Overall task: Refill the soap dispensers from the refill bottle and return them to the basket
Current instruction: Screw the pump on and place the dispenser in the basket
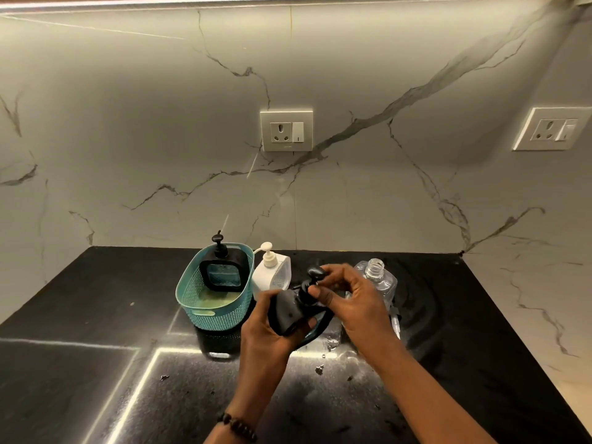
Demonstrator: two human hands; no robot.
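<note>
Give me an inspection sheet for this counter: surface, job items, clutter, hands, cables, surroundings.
Surface: black counter, glossy, with light specks and a wet-looking patch near the front.
Job's things: teal basket holds one black dispenser upright; white dispenser stands just right of the basket; clear bottle, cap off, stands behind the right hand; second black dispenser is held tilted above the counter.
Clutter: small crumbs or droplets.
Hands: left hand grips the held dispenser's body; right hand pinches its pump head.
Cables: nothing seen.
Surroundings: marble-look wall with two sockets.
</note>
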